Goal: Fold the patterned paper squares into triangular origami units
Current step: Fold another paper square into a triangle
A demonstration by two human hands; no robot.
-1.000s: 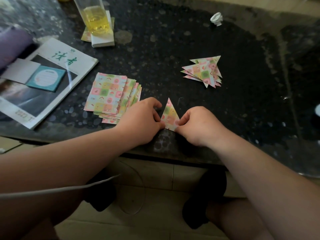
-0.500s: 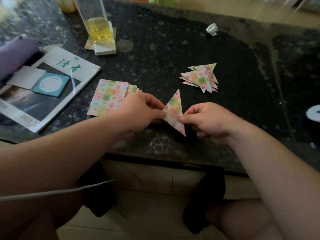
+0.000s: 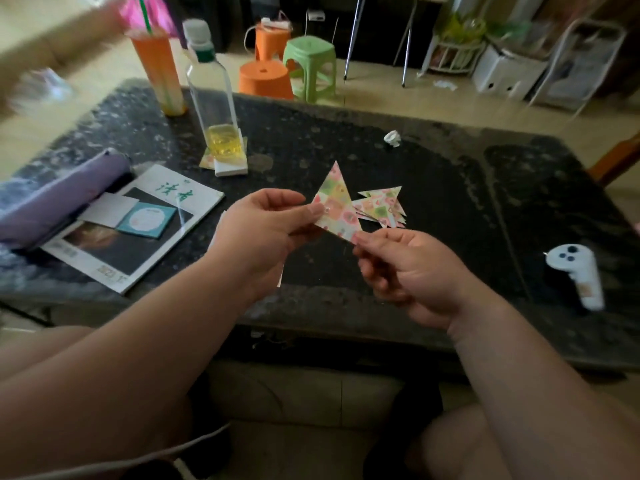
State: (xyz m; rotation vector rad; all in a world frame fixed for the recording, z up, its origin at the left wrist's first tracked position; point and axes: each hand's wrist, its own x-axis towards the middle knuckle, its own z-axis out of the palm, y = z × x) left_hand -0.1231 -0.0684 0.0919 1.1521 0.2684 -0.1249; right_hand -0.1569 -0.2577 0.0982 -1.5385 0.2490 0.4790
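While the left hand (image 3: 263,230) pinches the left edge of a folded paper triangle (image 3: 337,206) between thumb and fingers, the right hand (image 3: 412,271) pinches its lower corner. The triangle is held tip-up above the dark table (image 3: 450,202), in front of a pile of finished triangles (image 3: 382,206) lying there. A magazine (image 3: 114,258) lies at the left, with a bottle (image 3: 214,98) standing beyond it.

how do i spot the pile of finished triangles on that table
Start at the dark speckled table and look to its middle, right of the magazine. The pile of finished triangles lies flat there, several fanned together and untouched, unlike the single triangle pinched by the left hand and right hand.
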